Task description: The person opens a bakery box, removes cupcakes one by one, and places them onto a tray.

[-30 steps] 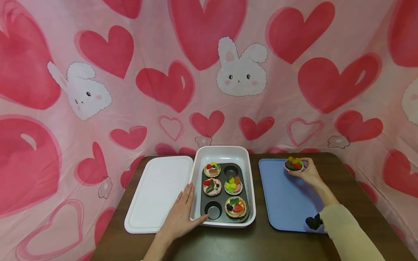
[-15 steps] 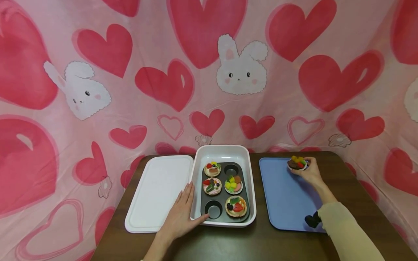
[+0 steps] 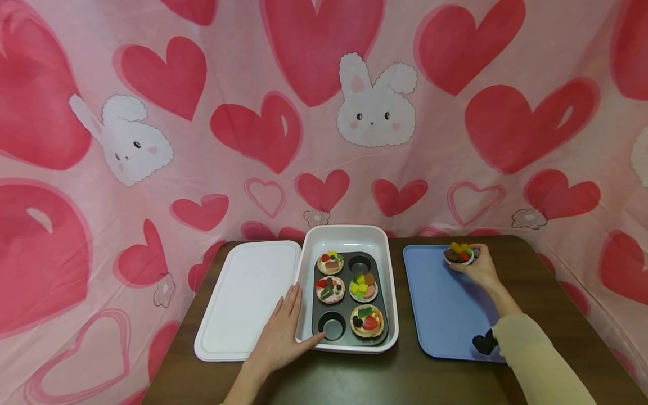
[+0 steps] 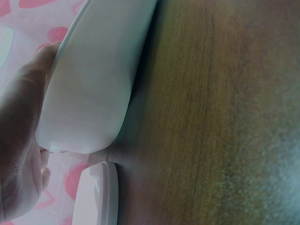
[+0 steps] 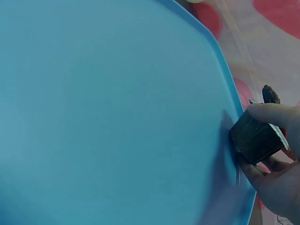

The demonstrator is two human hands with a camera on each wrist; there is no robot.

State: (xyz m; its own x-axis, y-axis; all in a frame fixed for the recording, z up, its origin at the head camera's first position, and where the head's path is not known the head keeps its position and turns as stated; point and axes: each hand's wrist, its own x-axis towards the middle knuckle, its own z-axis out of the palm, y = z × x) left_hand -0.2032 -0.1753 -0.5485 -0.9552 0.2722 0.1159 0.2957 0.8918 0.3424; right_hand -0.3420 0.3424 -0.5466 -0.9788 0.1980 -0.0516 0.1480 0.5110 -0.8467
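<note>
In the head view my right hand (image 3: 480,271) holds a small toy tart (image 3: 458,256) with brown, yellow, red and green topping at the back of the blue tray (image 3: 450,315). The right wrist view shows thumb and fingers around the tart's dark, ridged cup (image 5: 255,137), close to the tray's edge. My left hand (image 3: 280,334) rests against the front left corner of a white bin (image 3: 393,298), fingers extended along its side and thumb over the front rim. Inside lies a dark muffin tin (image 3: 346,308); several fruit-topped tarts fill some of its cups, while the back right and front left cups are bare.
A white lid-like board (image 3: 248,298) lies left of the bin, close against it. Everything stands on a brown wooden table (image 3: 364,382). A pink heart-printed cloth (image 3: 304,146) hangs behind the table. A black device (image 3: 485,342) is at my right wrist.
My right hand moved slightly right with the tart during the first half second, then stayed at about the same spot over the tray. My left hand has stayed on the bin.
</note>
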